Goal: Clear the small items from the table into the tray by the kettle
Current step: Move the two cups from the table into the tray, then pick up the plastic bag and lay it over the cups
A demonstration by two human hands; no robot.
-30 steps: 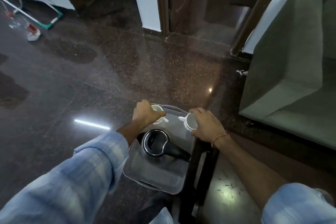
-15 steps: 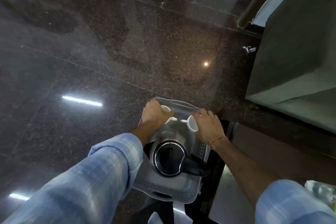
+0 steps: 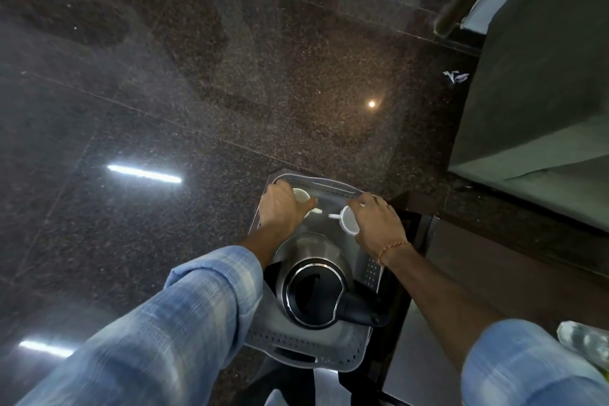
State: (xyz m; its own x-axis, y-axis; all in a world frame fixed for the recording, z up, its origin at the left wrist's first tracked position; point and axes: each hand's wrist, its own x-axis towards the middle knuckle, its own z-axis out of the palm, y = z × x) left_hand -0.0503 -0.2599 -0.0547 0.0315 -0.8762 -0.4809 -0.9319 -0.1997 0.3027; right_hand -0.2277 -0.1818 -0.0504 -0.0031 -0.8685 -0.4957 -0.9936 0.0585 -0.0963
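At the far end of the grey perforated tray (image 3: 316, 344), two small white cups sit side by side beyond the steel kettle (image 3: 313, 287), which fills the tray's middle and near part with its black handle pointing to the right edge. The left cup (image 3: 301, 196) lies near the far left corner, the right cup (image 3: 349, 219) toward the far right side, and their little handles point at one another across a narrow gap.

As a judgement, this stage of the clearing looks close to done: both cups are already inside the tray by the kettle, and what is left is to let go and draw the hands away. Whether more small items wait on the table cannot be told, since almost none of it shows; a crumpled clear thing (image 3: 585, 344) at the lower right edge may be one, but it is too cut off to identify.

The left hand (image 3: 281, 209) covers the near side of its cup, fingers curled loosely around the rim. The right hand (image 3: 375, 224) drapes over the right cup from the right, fingertips (image 3: 357, 206) along its far rim. Whether either hand grips firmly or merely rests on its cup I cannot tell.
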